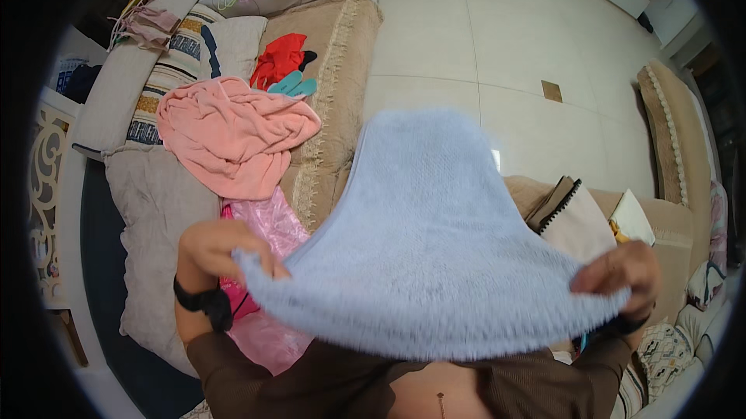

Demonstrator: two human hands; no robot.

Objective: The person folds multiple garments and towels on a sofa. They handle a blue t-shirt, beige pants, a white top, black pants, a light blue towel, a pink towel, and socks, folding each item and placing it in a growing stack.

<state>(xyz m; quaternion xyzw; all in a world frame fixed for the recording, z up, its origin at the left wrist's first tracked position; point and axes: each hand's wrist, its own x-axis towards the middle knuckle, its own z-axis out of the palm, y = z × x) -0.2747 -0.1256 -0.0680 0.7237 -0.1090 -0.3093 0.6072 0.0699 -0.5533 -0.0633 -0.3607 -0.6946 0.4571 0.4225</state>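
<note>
The left grip (237, 246) and right grip (623, 274) are clamped on a fluffy blue cloth (427, 225); a pink cloth (233, 131) lies on the sofa (346, 54).

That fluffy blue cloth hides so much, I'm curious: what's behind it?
Around its edges show tiled floor, shiny pink material and a beige sofa; anything directly behind the blue cloth is hidden.

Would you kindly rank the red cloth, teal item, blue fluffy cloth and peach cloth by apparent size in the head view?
Blue fluffy cloth
Peach cloth
Red cloth
Teal item
</note>
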